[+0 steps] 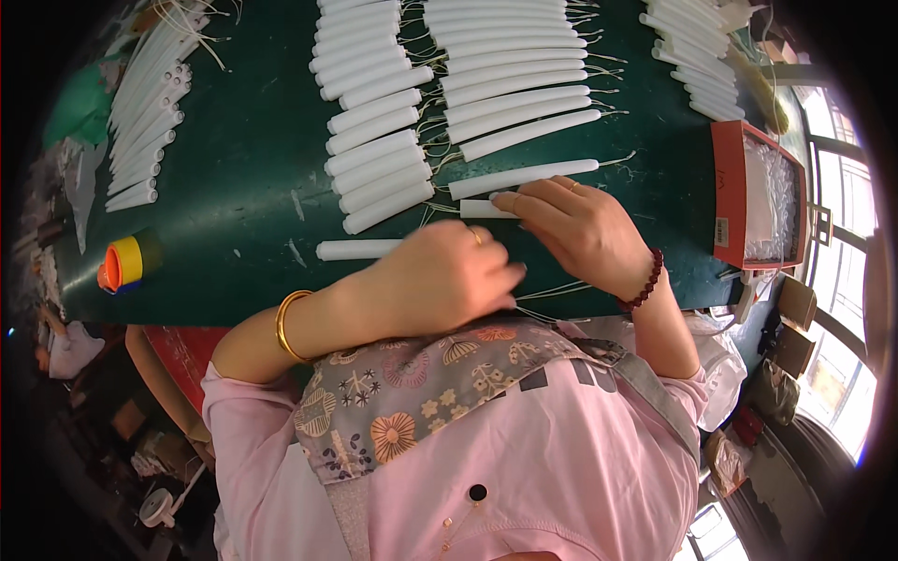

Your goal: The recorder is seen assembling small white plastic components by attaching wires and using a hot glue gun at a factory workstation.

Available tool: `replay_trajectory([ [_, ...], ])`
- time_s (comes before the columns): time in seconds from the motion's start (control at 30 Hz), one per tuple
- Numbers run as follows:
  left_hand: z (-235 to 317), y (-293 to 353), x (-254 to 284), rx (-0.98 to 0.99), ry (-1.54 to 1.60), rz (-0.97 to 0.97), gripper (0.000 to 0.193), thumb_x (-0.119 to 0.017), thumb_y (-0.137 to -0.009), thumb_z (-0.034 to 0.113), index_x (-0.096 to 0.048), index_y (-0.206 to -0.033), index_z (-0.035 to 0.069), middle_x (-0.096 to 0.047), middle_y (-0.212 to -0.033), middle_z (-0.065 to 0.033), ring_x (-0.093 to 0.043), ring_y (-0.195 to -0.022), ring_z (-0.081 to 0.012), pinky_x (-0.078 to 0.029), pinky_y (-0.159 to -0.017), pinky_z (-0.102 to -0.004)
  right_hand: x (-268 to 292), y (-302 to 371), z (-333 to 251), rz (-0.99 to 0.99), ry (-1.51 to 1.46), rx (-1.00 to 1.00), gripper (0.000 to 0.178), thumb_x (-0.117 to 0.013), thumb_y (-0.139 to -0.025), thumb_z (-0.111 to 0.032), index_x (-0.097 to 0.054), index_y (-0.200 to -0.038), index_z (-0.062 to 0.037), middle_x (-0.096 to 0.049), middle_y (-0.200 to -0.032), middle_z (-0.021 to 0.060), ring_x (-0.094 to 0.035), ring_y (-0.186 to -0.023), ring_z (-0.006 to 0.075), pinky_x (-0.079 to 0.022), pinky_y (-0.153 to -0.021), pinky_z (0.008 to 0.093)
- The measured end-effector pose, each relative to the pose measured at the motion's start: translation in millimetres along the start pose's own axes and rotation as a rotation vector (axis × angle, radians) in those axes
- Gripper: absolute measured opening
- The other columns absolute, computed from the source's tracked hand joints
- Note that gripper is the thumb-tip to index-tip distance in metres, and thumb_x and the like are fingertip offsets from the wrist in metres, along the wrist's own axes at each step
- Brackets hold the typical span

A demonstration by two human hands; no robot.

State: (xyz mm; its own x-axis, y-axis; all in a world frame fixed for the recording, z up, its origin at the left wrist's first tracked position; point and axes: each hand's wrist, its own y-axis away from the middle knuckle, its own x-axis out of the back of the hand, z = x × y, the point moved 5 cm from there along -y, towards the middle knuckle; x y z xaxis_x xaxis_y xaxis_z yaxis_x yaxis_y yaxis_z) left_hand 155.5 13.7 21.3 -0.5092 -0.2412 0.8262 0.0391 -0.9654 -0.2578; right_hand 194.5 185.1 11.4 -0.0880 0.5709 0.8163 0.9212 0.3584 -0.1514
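White tube (475,208) lies on a green table (253,187), partly covered by the person's R hand (585,220), fingers bent over it; firm pinch or mere touch, can't tell. L hand (449,271), blurred, curls nr loose wires (561,288); whether it grasps any, can't tell. Tube looks light, stiff, smooth, prob. a bit slippery; best held mid-body, clear of thin wires. Beyond: rows of similar tubes (529,136), tape roll (124,262) far L, red box (728,187) far R.
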Motion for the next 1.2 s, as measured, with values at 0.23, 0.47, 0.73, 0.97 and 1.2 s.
replay_trajectory([
  [0.23, -37, 39, 32, 0.400, -0.302, 0.244, 0.019, -0.086, -0.080, 0.019, -0.072, -0.090, 0.012, -0.056, -0.087, -0.0008, -0.060, -0.086, -0.0228, -0.041, -0.077, -0.0396, 13, 5, 6, 0.039, -0.027, -0.044, 0.051, -0.082, -0.081, -0.005, -0.072, -0.130, -0.0103, -0.067, -0.118, 0.0084, -0.066, -0.107, 0.0308, -0.055, -0.092, 0.0430],
  [0.47, -43, 38, 23, 0.428, -0.274, 0.224, 0.015, -0.084, -0.082, 0.016, -0.071, -0.087, 0.011, -0.057, -0.089, -0.0013, -0.059, -0.088, -0.0226, -0.040, -0.081, -0.0395, 28, 34, 21, 0.024, 0.167, -0.228, 0.037, -0.086, -0.076, -0.008, -0.074, -0.111, -0.0084, -0.068, -0.116, 0.0065, -0.065, -0.104, 0.0281, -0.049, -0.096, 0.0408],
  [0.73, -42, 33, 17, 0.404, -0.116, 0.247, 0.012, -0.082, -0.081, 0.010, -0.070, -0.081, 0.010, -0.058, -0.084, -0.0011, -0.059, -0.082, -0.0220, -0.040, -0.080, -0.0391, 31, 32, 19, 0.110, 0.229, -0.153, 0.026, -0.085, -0.079, -0.010, -0.076, -0.103, -0.0090, -0.072, -0.102, 0.0048, -0.066, -0.094, 0.0272, -0.047, -0.096, 0.0423],
  [0.97, -40, 32, 30, 0.326, -0.135, 0.358, 0.018, -0.086, -0.080, 0.018, -0.074, -0.091, 0.011, -0.058, -0.085, 0.0005, -0.059, -0.083, -0.0198, -0.039, -0.082, -0.0365, 29, 22, 23, 0.224, 0.293, -0.108, 0.028, -0.086, -0.080, -0.012, -0.077, -0.106, -0.0112, -0.072, -0.104, 0.0024, -0.065, -0.098, 0.0261, -0.046, -0.097, 0.0423],
  [1.2, -28, 73, 56, 0.471, -0.219, 0.158, 0.028, -0.092, -0.072, 0.022, -0.073, -0.092, 0.014, -0.059, -0.092, 0.0011, -0.058, -0.089, -0.0218, -0.038, -0.084, -0.0409, 13, 13, 16, 0.268, 0.315, -0.079, 0.025, -0.086, -0.081, -0.015, -0.076, -0.104, -0.0146, -0.070, -0.102, 0.0005, -0.065, -0.098, 0.0232, -0.045, -0.096, 0.0420],
])
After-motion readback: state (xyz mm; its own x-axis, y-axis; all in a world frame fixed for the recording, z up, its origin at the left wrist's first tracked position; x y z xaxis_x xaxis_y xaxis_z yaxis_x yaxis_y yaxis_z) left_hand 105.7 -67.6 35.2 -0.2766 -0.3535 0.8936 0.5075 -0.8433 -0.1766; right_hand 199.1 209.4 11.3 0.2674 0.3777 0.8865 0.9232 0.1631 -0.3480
